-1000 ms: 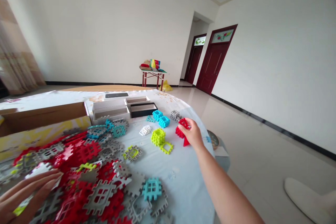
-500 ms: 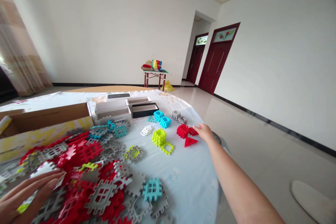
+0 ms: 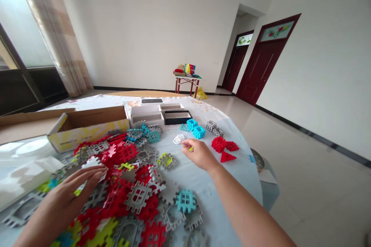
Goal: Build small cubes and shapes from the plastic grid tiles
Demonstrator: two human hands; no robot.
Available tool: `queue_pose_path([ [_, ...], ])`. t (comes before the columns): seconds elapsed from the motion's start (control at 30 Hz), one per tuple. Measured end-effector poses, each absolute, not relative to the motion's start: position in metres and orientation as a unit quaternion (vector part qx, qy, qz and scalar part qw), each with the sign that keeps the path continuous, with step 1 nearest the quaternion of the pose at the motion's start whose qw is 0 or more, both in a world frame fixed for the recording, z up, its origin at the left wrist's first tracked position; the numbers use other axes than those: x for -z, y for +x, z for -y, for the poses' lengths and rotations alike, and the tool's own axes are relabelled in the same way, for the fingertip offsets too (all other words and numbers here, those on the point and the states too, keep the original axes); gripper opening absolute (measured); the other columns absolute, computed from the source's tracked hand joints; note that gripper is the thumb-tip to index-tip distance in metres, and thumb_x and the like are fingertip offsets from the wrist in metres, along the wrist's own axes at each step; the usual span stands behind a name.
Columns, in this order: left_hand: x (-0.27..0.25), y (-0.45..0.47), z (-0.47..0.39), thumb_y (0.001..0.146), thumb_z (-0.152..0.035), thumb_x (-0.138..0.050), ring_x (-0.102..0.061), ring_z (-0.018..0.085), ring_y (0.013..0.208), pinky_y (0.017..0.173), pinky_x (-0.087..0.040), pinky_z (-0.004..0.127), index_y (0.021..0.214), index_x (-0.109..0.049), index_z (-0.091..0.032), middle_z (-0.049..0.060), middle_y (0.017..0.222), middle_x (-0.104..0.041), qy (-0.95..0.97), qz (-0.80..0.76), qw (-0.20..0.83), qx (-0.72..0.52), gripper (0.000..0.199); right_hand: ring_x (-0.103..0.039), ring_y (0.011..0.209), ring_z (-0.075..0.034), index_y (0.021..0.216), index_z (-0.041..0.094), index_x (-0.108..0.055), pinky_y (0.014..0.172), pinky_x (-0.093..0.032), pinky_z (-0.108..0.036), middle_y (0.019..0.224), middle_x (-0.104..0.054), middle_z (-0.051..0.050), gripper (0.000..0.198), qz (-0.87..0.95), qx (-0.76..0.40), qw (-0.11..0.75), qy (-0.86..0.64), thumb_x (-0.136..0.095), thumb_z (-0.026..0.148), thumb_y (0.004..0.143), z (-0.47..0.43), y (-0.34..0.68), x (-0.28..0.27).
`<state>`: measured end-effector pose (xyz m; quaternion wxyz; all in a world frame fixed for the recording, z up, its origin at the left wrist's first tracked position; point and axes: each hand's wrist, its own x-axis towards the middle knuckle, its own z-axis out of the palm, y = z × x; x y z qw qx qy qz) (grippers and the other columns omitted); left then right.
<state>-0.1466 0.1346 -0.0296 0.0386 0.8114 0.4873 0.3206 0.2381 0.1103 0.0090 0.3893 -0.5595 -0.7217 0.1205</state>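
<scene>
My left hand (image 3: 69, 189) rests over the left part of a pile of plastic interlocking pieces, its fingers closed on a white plastic piece (image 3: 103, 174). A yellow-green piece shows under its palm. My right hand (image 3: 199, 154) is over the tablecloth, its fingers loosely bent and slightly apart, with nothing visible in them. It hides most of the yellow-green stack (image 3: 190, 149). Just beyond its fingertips lie white pieces (image 3: 178, 139). To its right are a red stack (image 3: 218, 144) and a red triangular piece (image 3: 227, 157). Blue stacks (image 3: 198, 132) and a grey stack (image 3: 214, 127) stand farther back.
A cardboard box (image 3: 89, 133) stands behind the pile, beside white trays (image 3: 147, 119) and a black-rimmed tray (image 3: 177, 117). A phone (image 3: 152, 101) lies farther back. White plastic packaging (image 3: 29, 166) is at left. The round table's edge curves along the right, with a stool (image 3: 268, 177) below.
My right hand has moved left from the red pieces to the yellow-green stack. My left hand still holds the white piece over the pile. The view has turned left.
</scene>
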Motion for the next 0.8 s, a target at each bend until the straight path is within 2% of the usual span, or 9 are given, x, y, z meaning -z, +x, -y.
queue_pose_path([
  [0.1,0.027,-0.147,-0.132,0.078,-0.055,-0.045,-0.061,0.015,0.098,0.092,-0.043,0.021,0.100,-0.063,-0.028,-0.003,0.106,-0.067,0.809,-0.489,0.046,-0.324,0.039,-0.057,0.099,-0.019,0.105,0.019,-0.063,0.090,-0.043,-0.033,0.104,-0.065,-0.006,0.033,0.806,-0.100,0.296,-0.503,-0.061,0.018,0.072,-0.112,0.206,0.007],
  [0.2,0.027,-0.146,-0.132,0.078,-0.054,-0.045,-0.060,0.014,0.099,0.093,-0.043,0.020,0.101,-0.063,-0.029,-0.004,0.107,-0.066,0.809,-0.489,0.049,-0.323,0.039,-0.052,0.107,-0.021,0.106,0.018,-0.063,0.095,-0.039,-0.035,0.114,-0.062,-0.008,0.036,0.841,-0.075,0.241,-0.480,-0.062,0.014,0.071,-0.115,0.196,0.021],
  [0.33,0.027,-0.146,-0.133,0.078,-0.054,-0.045,-0.061,0.014,0.099,0.092,-0.044,0.020,0.101,-0.063,-0.029,-0.005,0.107,-0.067,0.815,-0.480,0.046,-0.320,0.038,-0.057,0.101,-0.018,0.104,0.022,-0.064,0.092,-0.041,-0.034,0.107,-0.066,-0.005,0.026,0.824,-0.062,0.268,-0.495,-0.051,0.016,0.082,-0.117,0.198,0.022],
  [0.47,0.025,-0.146,-0.131,0.078,-0.055,-0.045,-0.061,0.016,0.098,0.091,-0.044,0.021,0.099,-0.064,-0.028,-0.004,0.106,-0.067,0.816,-0.476,0.044,-0.324,0.038,-0.060,0.097,-0.017,0.113,0.021,-0.059,0.087,-0.044,-0.031,0.104,-0.066,-0.006,0.031,0.769,-0.096,0.359,-0.520,-0.041,0.021,0.088,-0.112,0.203,0.013],
  [0.53,0.024,-0.145,-0.130,0.078,-0.054,-0.046,-0.061,0.016,0.099,0.092,-0.044,0.022,0.100,-0.064,-0.028,-0.003,0.107,-0.067,0.818,-0.472,0.049,-0.325,0.038,-0.062,0.089,-0.016,0.115,0.021,-0.057,0.080,-0.048,-0.029,0.097,-0.068,-0.005,0.032,0.747,-0.142,0.378,-0.528,-0.038,0.023,0.090,-0.111,0.204,0.012],
  [0.63,0.022,-0.143,-0.128,0.078,-0.055,-0.046,-0.060,0.016,0.100,0.093,-0.044,0.023,0.099,-0.064,-0.027,-0.002,0.107,-0.067,0.819,-0.466,0.051,-0.332,0.039,-0.064,0.081,-0.016,0.110,0.021,-0.060,0.074,-0.049,-0.027,0.087,-0.069,-0.003,0.030,0.748,-0.181,0.342,-0.539,-0.040,0.024,0.088,-0.111,0.205,0.017],
  [0.8,0.021,-0.142,-0.128,0.076,-0.058,-0.045,-0.062,0.017,0.096,0.089,-0.046,0.023,0.096,-0.066,-0.028,-0.002,0.104,-0.068,0.815,-0.468,0.041,-0.341,0.042,-0.059,0.096,-0.020,0.110,0.019,-0.060,0.085,-0.045,-0.033,0.103,-0.064,-0.009,0.030,0.756,-0.095,0.291,-0.578,-0.048,0.026,0.084,-0.111,0.200,0.025],
])
